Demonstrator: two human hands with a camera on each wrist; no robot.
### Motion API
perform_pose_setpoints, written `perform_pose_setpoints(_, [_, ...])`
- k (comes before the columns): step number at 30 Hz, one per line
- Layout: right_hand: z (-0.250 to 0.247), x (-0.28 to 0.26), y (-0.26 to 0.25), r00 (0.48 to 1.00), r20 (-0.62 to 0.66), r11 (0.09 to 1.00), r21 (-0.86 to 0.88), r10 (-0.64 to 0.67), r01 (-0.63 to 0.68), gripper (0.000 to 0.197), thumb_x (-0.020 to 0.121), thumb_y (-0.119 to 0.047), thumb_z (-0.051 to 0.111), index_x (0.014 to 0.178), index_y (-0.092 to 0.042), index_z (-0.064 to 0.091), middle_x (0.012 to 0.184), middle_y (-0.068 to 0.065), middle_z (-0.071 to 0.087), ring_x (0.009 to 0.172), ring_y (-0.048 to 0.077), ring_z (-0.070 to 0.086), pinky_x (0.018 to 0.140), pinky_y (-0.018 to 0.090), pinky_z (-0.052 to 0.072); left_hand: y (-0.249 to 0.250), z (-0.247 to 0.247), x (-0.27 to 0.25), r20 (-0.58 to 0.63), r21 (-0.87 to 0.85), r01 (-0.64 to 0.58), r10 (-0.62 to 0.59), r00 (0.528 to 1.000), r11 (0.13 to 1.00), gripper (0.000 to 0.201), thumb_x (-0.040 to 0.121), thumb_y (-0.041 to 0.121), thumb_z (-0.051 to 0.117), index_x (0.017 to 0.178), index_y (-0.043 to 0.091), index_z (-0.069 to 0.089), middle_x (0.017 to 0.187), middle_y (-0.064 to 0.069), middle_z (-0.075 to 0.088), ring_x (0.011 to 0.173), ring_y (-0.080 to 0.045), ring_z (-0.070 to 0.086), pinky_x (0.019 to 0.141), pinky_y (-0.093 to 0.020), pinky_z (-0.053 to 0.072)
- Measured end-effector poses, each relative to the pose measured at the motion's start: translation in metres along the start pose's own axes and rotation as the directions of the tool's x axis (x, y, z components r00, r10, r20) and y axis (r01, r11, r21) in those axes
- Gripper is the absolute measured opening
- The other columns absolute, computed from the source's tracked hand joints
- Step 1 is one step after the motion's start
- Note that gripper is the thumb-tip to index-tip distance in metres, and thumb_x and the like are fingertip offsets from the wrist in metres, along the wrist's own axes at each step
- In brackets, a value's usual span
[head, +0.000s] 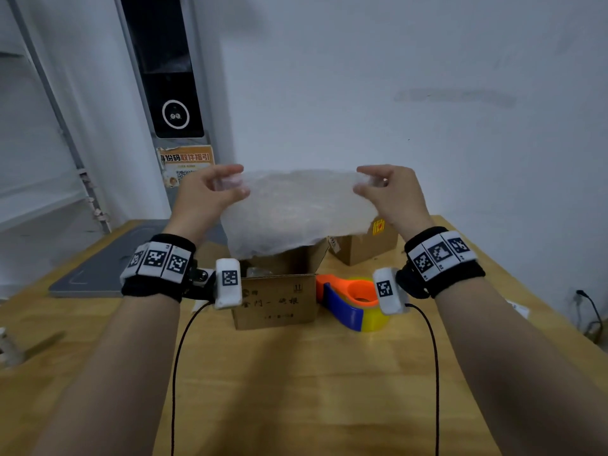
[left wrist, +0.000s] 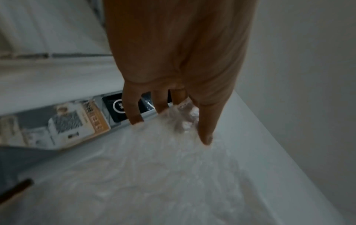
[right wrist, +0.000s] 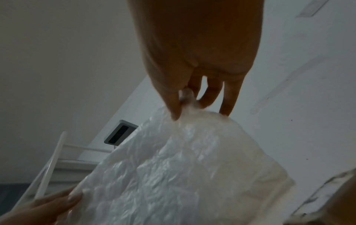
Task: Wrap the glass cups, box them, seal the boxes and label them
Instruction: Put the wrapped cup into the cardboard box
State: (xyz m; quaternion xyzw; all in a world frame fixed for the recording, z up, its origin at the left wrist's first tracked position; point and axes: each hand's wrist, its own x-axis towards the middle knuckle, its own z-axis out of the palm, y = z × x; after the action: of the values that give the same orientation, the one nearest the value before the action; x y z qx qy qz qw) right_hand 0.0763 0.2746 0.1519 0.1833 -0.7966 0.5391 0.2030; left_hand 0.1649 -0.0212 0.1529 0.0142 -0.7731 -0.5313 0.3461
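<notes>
Above the open brown cardboard box (head: 275,302) on the wooden table (head: 296,373), I see my left hand (head: 207,195) and right hand (head: 391,192) each pinching the translucent bubble-wrap sheet (head: 296,209), stretched between them.

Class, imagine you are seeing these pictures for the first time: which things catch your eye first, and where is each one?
First comes the sheet of bubble wrap, held up in mid-air, the left hand and the right hand each pinching a top corner. Under it an open cardboard box stands on the wooden table. Just right of the box lies a bright orange, blue and yellow tape dispenser.
</notes>
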Motion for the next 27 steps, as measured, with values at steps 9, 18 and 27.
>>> perform_pose_setpoints(9, [-0.009,0.004,-0.012,0.954,-0.283,0.991,0.052,-0.101,0.12,0.037,0.096,-0.035,0.069,0.066,-0.023,0.051,0.066,-0.013,0.051,0.059,-0.004,0.049,0.058,0.012,0.037,0.011,0.004,0.003,-0.236,-0.001,-0.062,0.06,0.97,0.998,0.027,0.091,0.035,0.072,0.083,0.01,0.074,0.097,-0.001,0.071,0.094,-0.013,0.061,0.092,-0.037,0.05])
perform_pose_setpoints(18, [0.013,-0.012,-0.044,0.946,-0.242,0.967,0.081,-0.216,0.242,0.021,0.1,-0.034,0.064,0.082,-0.024,0.061,0.076,-0.014,0.058,0.064,0.0,0.048,0.059,0.011,0.037,0.035,0.068,-0.015,-0.415,0.055,-0.036,0.055,0.908,0.998,0.017,0.103,0.036,0.059,0.098,0.02,0.055,0.084,0.019,0.054,0.075,0.003,0.052,0.06,-0.016,0.037])
perform_pose_setpoints(27, [0.04,-0.027,-0.047,0.972,0.126,0.963,0.211,-0.197,0.168,0.042,0.103,-0.036,0.041,0.091,-0.013,0.074,0.099,0.003,0.072,0.101,0.018,0.066,0.094,0.044,0.053,0.044,0.112,-0.037,0.056,-0.559,0.151,-0.144,0.988,0.815,0.059,0.083,0.043,0.081,0.127,0.015,0.055,0.121,-0.008,0.067,0.103,-0.021,0.072,0.08,-0.047,0.064])
